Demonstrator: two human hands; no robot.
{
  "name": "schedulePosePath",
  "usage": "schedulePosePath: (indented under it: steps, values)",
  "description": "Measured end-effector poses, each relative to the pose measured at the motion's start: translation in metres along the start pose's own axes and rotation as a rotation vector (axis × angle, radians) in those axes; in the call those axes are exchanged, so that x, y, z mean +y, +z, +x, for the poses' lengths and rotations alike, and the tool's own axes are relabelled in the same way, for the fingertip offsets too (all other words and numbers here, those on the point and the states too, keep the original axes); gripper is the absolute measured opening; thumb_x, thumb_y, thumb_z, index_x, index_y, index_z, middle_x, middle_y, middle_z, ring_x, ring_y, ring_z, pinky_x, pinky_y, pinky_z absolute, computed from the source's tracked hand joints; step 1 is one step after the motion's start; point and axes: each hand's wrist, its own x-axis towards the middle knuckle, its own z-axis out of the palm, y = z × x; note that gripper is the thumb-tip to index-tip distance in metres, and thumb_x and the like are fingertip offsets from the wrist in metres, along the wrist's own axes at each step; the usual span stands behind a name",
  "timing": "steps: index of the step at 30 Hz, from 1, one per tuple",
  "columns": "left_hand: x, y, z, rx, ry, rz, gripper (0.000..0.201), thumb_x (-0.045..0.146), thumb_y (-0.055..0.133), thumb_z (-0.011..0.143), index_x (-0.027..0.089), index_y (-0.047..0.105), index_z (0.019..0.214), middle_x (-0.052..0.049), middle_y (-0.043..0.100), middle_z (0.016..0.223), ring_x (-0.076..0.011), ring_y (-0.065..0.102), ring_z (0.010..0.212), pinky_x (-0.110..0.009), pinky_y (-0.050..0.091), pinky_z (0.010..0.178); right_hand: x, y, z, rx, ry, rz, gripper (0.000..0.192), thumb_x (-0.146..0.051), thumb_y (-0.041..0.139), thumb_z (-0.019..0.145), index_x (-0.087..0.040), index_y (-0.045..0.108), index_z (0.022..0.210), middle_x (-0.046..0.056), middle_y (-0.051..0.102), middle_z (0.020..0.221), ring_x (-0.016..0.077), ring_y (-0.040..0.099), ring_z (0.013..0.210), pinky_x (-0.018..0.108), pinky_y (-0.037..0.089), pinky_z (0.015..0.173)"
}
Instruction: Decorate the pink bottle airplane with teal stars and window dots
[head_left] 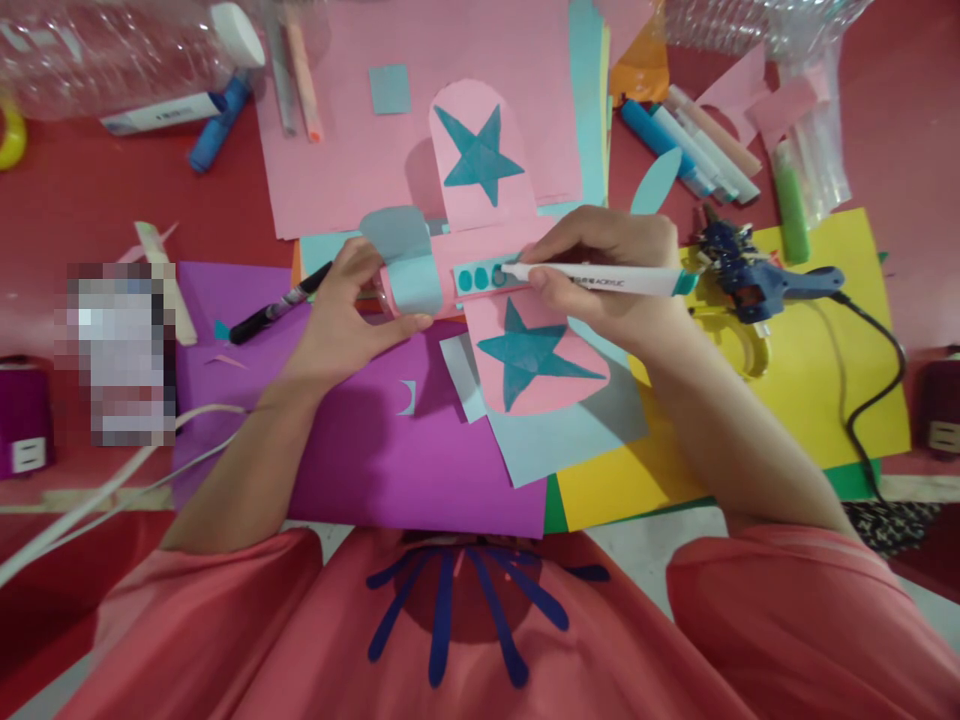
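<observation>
Gripping a white marker [634, 281], my right hand [634, 235] had its fingers clamped on the barrel, the tip at a pale strip [481, 278] bearing teal ovals. Said strip lay along the pink paper model [484, 243], found mid-table, its star-marked flaps at twelve and five o'clock. My left hand [341, 320] held the model's nine o'clock end between thumb and fingers. Noted from the model: blue glue gun [744, 280], three o'clock; black marker [281, 303], nine o'clock; clear bottle [112, 55], ten o'clock; purple sheet [360, 450], seven o'clock.
</observation>
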Motion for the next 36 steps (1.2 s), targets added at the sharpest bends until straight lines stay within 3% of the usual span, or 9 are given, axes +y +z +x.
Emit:
schedulePosePath:
  steps: [7,14,22,36]
  values:
    - [0.0035,-0.0013,0.0016,-0.005,0.006,0.020,0.051,0.063,0.075,0.073,0.025,0.063,0.105,-0.004,0.052,0.099,-0.0202,0.057,0.095,-0.038,0.057,0.079,-0.0008,-0.0025,-0.0014,-0.062,0.011,0.015,0.012,-0.034,0.068,0.083,-0.023,0.070,0.079,0.000,0.070,0.072,0.0128,0.060,0.059,0.027,0.049,0.052]
    - [0.0008,-0.0003,0.0005,-0.006,0.085,0.062,0.053,0.063,0.070,0.079,0.019,0.060,0.107,-0.001,0.046,0.097,-0.0151,0.056,0.092,-0.033,0.057,0.075,-0.0043,-0.0049,-0.0002,-0.097,-0.004,0.036,0.018,-0.037,0.069,0.082,-0.020,0.069,0.076,0.001,0.069,0.068,0.0117,0.058,0.055,0.026,0.048,0.050]
    - [0.0008,-0.0003,0.0002,-0.015,0.058,0.049,0.058,0.064,0.070,0.078,0.022,0.059,0.117,-0.003,0.048,0.103,-0.0189,0.057,0.099,-0.038,0.057,0.080,-0.0001,-0.0034,0.0008,0.000,0.008,0.025,0.021,-0.044,0.067,0.084,-0.024,0.068,0.078,0.001,0.070,0.071,0.0159,0.065,0.064,0.028,0.053,0.055]
    - [-0.0005,-0.0010,-0.0003,-0.005,0.096,0.046,0.060,0.060,0.072,0.078,0.027,0.058,0.126,-0.003,0.051,0.107,-0.0183,0.059,0.101,-0.035,0.057,0.081,-0.0044,-0.0048,-0.0001,-0.074,-0.026,0.022,0.011,-0.029,0.068,0.081,-0.021,0.068,0.073,0.000,0.069,0.067,0.0114,0.057,0.053,0.026,0.047,0.048]
